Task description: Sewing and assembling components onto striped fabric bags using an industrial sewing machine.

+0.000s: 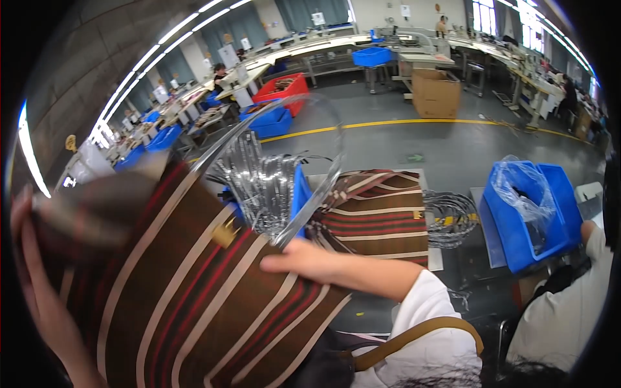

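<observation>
A large brown bag (187, 284) with cream and red stripes and a gold-coloured clasp (225, 233) is tilted in front of me on the left. My right hand (301, 260) grips its upper right edge, thumb lying over the striped face. At the far left, my left hand (35, 271) holds the bag's other side, its fingers partly blurred. A clear, plastic-looking handle loop (333, 129) arches above the bag. The bag's far left part is smeared by motion. Another striped bag (381, 210) lies flat beyond my right forearm.
A blue bin (300, 194) holds shiny plastic-wrapped strips (259, 187). Coiled strips (451, 218) lie beside the flat bag. To the right, a co-worker's white sleeve (569, 310) is near a blue bin (517, 239) with clear plastic. A cardboard box (436, 94) and red bin (299, 97) stand farther off.
</observation>
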Available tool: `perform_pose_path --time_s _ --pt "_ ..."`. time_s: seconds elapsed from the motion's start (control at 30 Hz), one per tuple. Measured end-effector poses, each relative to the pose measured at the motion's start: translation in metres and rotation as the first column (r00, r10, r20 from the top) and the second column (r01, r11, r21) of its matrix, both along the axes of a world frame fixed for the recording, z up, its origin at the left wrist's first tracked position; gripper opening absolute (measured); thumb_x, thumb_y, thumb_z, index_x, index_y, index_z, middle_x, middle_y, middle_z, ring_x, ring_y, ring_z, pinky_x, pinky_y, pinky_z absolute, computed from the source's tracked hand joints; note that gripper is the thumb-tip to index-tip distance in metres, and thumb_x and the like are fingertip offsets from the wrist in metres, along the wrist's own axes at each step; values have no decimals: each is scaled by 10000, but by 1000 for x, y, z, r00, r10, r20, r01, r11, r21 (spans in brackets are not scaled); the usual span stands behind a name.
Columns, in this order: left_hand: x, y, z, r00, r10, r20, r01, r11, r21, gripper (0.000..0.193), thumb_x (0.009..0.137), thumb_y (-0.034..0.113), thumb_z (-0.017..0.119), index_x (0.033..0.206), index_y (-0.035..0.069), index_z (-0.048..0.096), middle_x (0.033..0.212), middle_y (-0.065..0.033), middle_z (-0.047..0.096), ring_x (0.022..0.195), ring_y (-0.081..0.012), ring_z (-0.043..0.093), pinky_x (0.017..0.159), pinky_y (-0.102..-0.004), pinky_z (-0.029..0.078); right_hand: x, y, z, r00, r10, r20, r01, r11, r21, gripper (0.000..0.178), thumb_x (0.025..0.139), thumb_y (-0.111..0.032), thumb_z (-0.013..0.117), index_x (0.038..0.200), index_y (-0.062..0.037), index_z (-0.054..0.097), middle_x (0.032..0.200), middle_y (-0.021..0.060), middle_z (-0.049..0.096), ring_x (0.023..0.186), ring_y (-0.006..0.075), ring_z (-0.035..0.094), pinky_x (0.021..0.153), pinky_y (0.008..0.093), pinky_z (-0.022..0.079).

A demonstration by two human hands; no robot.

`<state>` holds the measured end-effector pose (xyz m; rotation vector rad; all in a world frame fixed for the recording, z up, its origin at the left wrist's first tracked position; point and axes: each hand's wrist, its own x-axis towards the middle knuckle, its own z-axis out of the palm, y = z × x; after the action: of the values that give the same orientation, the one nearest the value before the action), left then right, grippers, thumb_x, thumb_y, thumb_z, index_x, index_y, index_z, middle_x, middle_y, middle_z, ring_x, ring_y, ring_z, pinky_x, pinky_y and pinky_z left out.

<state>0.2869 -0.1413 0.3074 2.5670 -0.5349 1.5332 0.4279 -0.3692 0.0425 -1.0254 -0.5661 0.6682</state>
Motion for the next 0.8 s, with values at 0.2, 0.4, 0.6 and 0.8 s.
perform_pose_path --time_s 0.2,0.4,0.6,0.8 --pt "77 -90 -66 816 -458 -353 362 881 -304 580 865 196 509 1398 91 307 1394 -124 385 1238 -246 419 952 -338 365 51 -168 -30 815 -535 -221 546 837 -14 413 835 -214 637 1169 6 531 1062 126 629 904 230 640 800 363 527" --pt "68 -24 -177 685 -279 -673 160 959 -235 333 755 -9 559 1085 31 572 1287 -164 485 1175 -298 479 906 -350 413 44 -348 -201 502 -835 -227 760 551 -345 376 858 -220 617 1159 -10 539 1058 124 621 939 244 609 815 391 496" --pt "17 57 -285 619 -173 -766 -8 974 -226 241 788 -40 540 1019 21 571 1144 -161 554 1027 -233 551 768 -311 494 23 -379 -267 409 -902 138 639 175 -749 495 758 -269 703 1059 98 566 972 177 629 852 266 614 740 390 484" --pt "-22 122 -365 457 -507 -731 -390 624 -677 213 805 -49 532 1005 18 567 1057 -151 569 990 -217 563 788 -290 502 54 -343 -217 862 -231 451 222 -628 -746 387 765 -311 669 1020 -20 654 1058 138 639 912 244 637 723 345 511"
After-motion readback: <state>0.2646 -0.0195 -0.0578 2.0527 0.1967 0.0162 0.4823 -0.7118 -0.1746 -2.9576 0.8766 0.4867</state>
